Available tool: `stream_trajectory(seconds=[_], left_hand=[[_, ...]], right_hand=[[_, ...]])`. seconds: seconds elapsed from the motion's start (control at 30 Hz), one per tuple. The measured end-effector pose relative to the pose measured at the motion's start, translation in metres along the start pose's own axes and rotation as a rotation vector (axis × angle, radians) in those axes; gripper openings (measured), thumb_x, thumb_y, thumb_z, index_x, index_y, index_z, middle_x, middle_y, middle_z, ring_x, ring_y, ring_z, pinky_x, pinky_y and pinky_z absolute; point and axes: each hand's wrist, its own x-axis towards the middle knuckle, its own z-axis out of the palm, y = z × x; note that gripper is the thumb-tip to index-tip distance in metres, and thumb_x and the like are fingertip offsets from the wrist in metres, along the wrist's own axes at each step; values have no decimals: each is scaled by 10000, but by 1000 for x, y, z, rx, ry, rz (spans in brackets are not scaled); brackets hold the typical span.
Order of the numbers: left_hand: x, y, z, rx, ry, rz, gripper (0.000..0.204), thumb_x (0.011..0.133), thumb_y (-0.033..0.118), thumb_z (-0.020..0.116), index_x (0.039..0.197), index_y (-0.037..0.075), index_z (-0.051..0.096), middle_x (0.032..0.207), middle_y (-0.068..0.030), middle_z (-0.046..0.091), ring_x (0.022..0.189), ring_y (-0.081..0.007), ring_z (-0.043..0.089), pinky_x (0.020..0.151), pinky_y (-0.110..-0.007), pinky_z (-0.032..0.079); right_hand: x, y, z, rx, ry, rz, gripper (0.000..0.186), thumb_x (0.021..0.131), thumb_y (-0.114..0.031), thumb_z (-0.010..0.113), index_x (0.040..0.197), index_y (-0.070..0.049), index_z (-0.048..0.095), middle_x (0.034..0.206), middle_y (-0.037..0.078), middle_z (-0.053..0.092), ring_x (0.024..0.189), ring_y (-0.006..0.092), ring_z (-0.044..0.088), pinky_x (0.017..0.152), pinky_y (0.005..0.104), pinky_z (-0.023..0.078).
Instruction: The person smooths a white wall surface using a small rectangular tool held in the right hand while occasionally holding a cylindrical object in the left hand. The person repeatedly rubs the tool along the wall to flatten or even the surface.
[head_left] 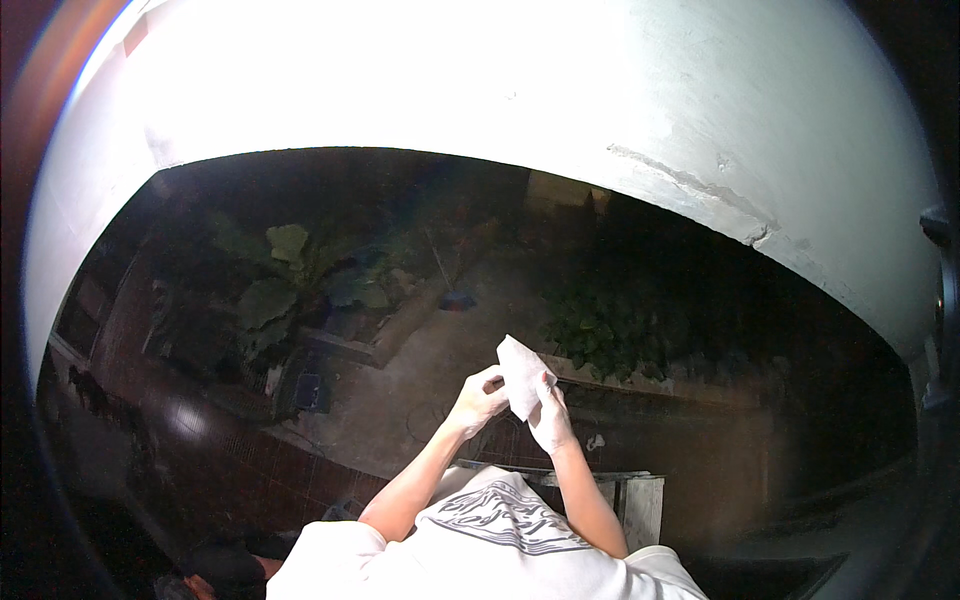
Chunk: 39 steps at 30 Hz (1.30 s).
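Note:
Between my hands, out in front of my chest, is a folded white sheet [524,377]; its material cannot be made out. My right hand [550,420] grips the sheet's right edge, with the thumb on the near face and the fingers behind it. At the left edge my left hand [479,402] is closed, thumb and fingers pinching the sheet's side. Pale dust coats the fingers of both hands. The sheet is tilted, its pointed top corner up and to the left.
A bright white wall surface [430,80] arches across the top, with a crack [700,187] at right. Far below lie a dim yard with large-leaved plants [285,265] and a low ledge [400,325]. A pale wooden board [643,510] stands close by my right elbow.

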Motion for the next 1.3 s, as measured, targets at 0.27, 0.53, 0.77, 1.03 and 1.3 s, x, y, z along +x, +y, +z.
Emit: stream_trajectory(seconds=[0.27,0.53,0.77,1.03,1.3], left_hand=[[2,13,39,724,-69,706,493,827,396,655,1190,66,610,1233,-152,400,1068,-300,378,933,-410,335],[4,27,48,1158,157,775,451,848,289,674,1195,21,565,1273,-190,493,1179,-371,454,1004,-471,316],[11,34,42,999,239,723,320,929,211,571,1154,-16,575,1151,-217,569,1067,-386,542,931,-428,424],[4,41,20,186,492,492,270,970,136,545,1190,-15,581,1076,-67,648,978,-112,570,870,-266,451],[-6,84,-15,277,-16,158,382,926,206,595,1257,15,572,1013,-52,641,890,-95,559,779,-257,464]], right_hand=[[8,-20,8,315,-3,-34,553,966,-508,457,1301,-68,474,1139,75,598,1029,187,604,885,344,502],[23,-27,21,-20,205,-117,460,930,-445,591,1238,-107,546,1154,44,587,1025,162,579,834,332,498],[35,-22,34,-25,177,-145,438,913,-345,653,1215,-39,570,1109,39,614,999,140,582,874,283,462],[23,-6,46,-315,110,-185,286,863,-243,733,1023,-28,634,787,-27,587,682,52,523,602,234,436],[42,-21,22,-143,-261,-21,665,939,-617,418,1283,-58,522,995,-2,579,947,141,572,896,341,428]])
